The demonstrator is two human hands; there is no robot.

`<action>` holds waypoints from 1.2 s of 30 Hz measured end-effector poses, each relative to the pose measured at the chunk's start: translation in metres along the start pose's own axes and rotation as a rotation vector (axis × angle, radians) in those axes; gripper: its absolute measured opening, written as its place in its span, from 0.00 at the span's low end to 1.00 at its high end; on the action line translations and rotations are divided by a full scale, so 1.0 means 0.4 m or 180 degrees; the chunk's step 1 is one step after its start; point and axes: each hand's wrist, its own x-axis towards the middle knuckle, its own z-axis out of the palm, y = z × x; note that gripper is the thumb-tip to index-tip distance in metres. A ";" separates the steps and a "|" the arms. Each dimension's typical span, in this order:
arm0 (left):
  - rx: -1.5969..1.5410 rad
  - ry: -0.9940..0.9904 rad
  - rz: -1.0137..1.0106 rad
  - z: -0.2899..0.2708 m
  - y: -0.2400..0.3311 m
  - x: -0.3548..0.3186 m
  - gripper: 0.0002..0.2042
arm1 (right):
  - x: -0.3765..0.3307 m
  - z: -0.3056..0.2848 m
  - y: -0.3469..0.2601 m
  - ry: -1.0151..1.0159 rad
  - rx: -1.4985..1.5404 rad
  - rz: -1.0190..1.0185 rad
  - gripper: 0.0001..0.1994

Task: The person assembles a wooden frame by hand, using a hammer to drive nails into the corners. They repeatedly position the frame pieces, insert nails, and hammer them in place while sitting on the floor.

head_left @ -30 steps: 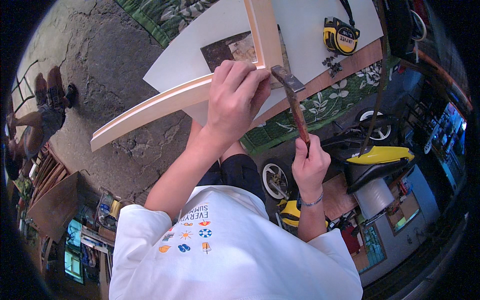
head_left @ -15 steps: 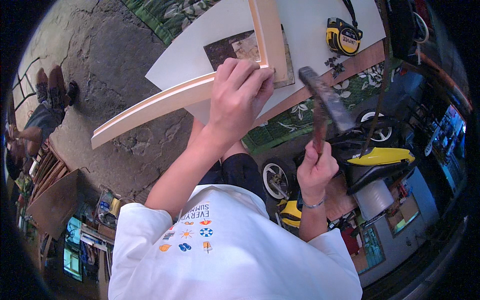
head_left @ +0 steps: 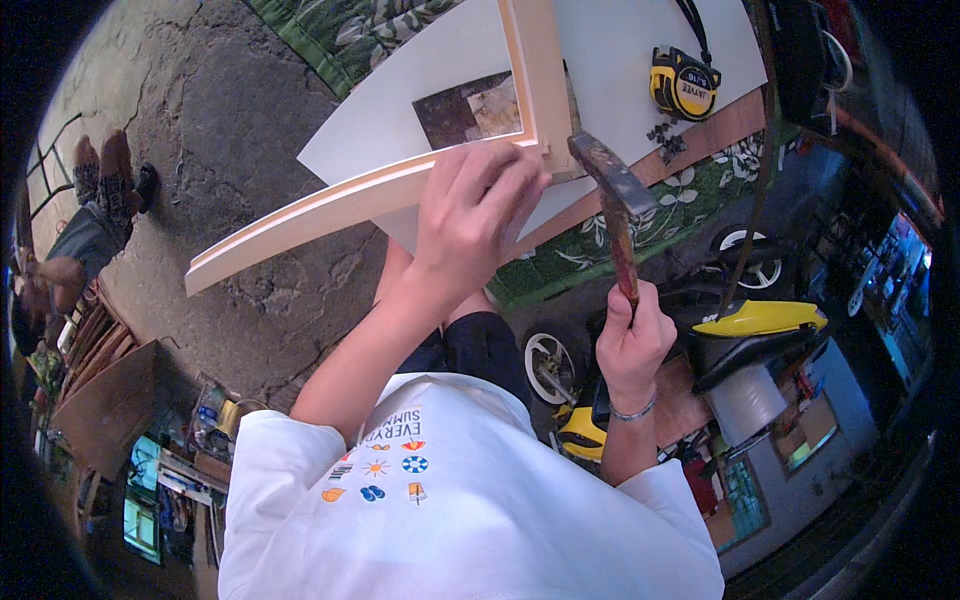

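A pale wooden frame (head_left: 330,206) with a corner joint lies over a white board, one side running left and the other away from me. At that corner, my left hand (head_left: 475,215) rests against the wood with its fingertips pinched together; whatever is between them is hidden. My right hand (head_left: 637,345) grips the handle of a hammer (head_left: 612,172), its dark head raised just right of the corner and apart from my left fingers. Under the joint, a dark, stained flat piece (head_left: 447,112) shows on the board.
A yellow and black tape measure (head_left: 683,84) sits on the white board (head_left: 610,60), beside a small pile of dark bits (head_left: 667,140). Green patterned cloth (head_left: 545,272) lies below. A yellow motorcycle (head_left: 760,318) stands at right; another person's legs (head_left: 100,190) show far left.
The hammer has swung left, bringing its head closer to the frame's corner. My left hand stays at the corner with its fingers pinched.
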 end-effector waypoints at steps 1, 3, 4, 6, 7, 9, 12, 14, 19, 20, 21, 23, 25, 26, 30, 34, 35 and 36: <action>0.0051 -0.0003 0.0085 -0.002 -0.005 -0.009 0.13 | -0.001 0.001 0.006 -0.0070 -0.0090 0.0017 0.12; 0.0347 -0.0085 0.0228 -0.013 -0.006 -0.022 0.13 | 0.009 -0.007 -0.001 -0.0002 -0.0140 -0.0068 0.11; 0.0597 -0.0147 0.0292 -0.023 -0.006 -0.024 0.14 | 0.015 -0.014 -0.008 0.0032 -0.0165 -0.0110 0.11; 0.0883 -0.0228 0.0348 -0.036 -0.008 -0.022 0.14 | 0.021 -0.031 -0.029 0.0303 -0.0113 -0.0448 0.11; 0.0910 -0.0260 0.0342 -0.040 -0.009 -0.022 0.15 | 0.021 -0.034 -0.034 0.0440 -0.0085 -0.0616 0.10; 0.0903 -0.0282 0.0364 -0.041 -0.012 -0.022 0.15 | 0.003 -0.009 -0.010 0.0308 -0.0077 -0.0482 0.10; 0.0848 -0.0274 0.0380 -0.031 -0.024 -0.027 0.15 | -0.003 0.026 0.047 -0.0408 -0.0338 0.0080 0.10; 0.0801 -0.0356 0.0337 -0.034 -0.018 -0.024 0.15 | -0.009 0.005 0.027 -0.0025 -0.0230 0.0078 0.11; 0.0836 -0.0209 0.0359 -0.026 -0.019 -0.025 0.15 | -0.024 0.013 -0.007 0.0595 0.0540 -0.0013 0.15; 0.0825 -0.0225 0.0340 -0.031 -0.021 -0.025 0.15 | -0.029 0.026 0.012 0.0424 0.0273 -0.0108 0.13; 0.0819 -0.0261 0.0318 -0.032 -0.019 -0.027 0.16 | -0.033 0.039 0.032 0.0282 0.0019 -0.0216 0.12; 0.0845 -0.0325 0.0283 -0.031 -0.018 -0.030 0.18 | -0.016 0.068 0.046 -0.0158 -0.0196 0.0246 0.06; 0.0879 -0.0370 0.0336 -0.032 -0.021 -0.020 0.18 | -0.016 0.034 0.019 0.0104 -0.0135 0.0175 0.06; 0.0858 -0.0411 0.0318 -0.036 -0.019 -0.020 0.17 | -0.013 0.027 -0.004 0.0482 -0.0007 -0.0078 0.10; 0.0840 -0.0240 0.0285 -0.023 -0.021 -0.032 0.15 | -0.038 0.074 0.054 0.0230 -0.0007 -0.0237 0.14; 0.0812 -0.0181 0.0338 -0.022 -0.028 -0.022 0.11 | -0.016 0.065 0.008 0.0332 0.0124 -0.0103 0.10; 0.0756 -0.0202 0.0324 -0.027 -0.023 -0.027 0.10 | -0.033 0.052 -0.005 0.0523 0.0147 -0.0193 0.09; 0.0772 -0.0214 0.0297 -0.030 -0.017 -0.022 0.10 | -0.044 0.071 0.014 0.0489 0.0109 -0.0140 0.10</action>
